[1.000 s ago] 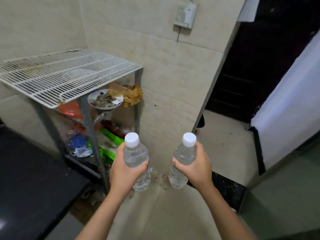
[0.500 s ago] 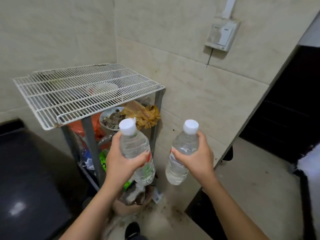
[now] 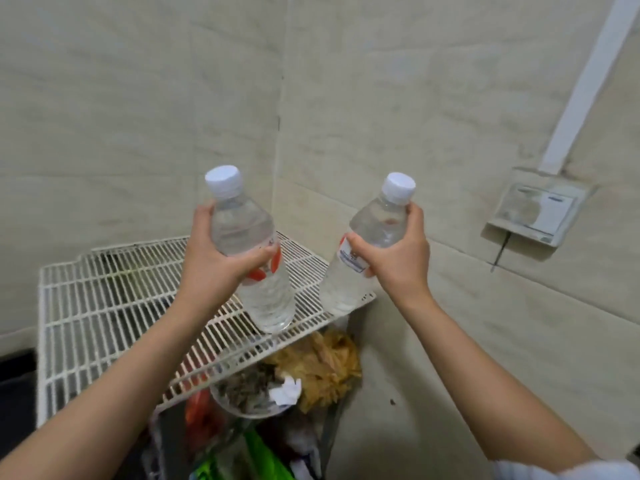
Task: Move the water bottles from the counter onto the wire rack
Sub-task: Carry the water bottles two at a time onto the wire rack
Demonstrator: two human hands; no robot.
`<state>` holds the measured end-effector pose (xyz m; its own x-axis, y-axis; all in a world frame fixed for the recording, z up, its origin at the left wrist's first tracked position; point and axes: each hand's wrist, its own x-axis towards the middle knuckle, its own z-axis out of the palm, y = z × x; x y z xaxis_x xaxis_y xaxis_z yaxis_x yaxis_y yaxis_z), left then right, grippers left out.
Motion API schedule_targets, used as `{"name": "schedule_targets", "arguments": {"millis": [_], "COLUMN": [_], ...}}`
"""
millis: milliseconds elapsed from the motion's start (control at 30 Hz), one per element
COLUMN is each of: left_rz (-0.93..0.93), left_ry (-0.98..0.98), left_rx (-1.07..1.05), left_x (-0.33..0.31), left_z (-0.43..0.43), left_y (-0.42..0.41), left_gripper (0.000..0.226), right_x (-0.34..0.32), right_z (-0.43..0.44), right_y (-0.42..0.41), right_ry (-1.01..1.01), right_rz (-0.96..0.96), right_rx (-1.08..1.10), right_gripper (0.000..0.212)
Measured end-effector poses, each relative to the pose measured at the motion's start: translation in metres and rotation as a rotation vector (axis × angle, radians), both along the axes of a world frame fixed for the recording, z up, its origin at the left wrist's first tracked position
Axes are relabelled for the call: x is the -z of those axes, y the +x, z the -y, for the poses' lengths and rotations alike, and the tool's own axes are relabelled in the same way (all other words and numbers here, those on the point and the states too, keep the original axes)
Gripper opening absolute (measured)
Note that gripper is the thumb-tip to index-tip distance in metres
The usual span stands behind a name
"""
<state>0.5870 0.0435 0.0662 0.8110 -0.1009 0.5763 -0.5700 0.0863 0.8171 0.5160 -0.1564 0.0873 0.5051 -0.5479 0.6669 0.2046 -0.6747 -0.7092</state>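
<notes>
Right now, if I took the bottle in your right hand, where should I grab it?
Grab the right bottle round its bare lower half, coming from the left. The right hand wraps its upper body from the right, and it tilts, bottom toward the left, by the wire rack corner.

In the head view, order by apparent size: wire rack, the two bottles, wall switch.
Largest: wire rack; then left-hand bottle and right-hand bottle, too alike to rank; wall switch smallest, though farther away.
</notes>
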Motion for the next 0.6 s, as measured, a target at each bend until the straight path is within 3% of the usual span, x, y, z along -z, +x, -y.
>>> {"name": "schedule_targets", "arguments": {"millis": [233,600], "left_rz": [-0.074,-0.091], "left_ry": [0.071,0.086], "left_rx": [-0.103,-0.200], "left_x": [0.009,0.011], "left_z": [-0.019,-0.014], "left_y": [0.079,0.144], "left_gripper": [0.068,0.067], "right_x": [0.029,0.010], "right_z": [0.011,0.019], "right_y": [0.089,0.223], "right_ry": [0.141,0.083], "right_rz": [0.008,-0.176], "right_rx": [-0.114,-0.191], "right_gripper": [0.059,0.067]}}
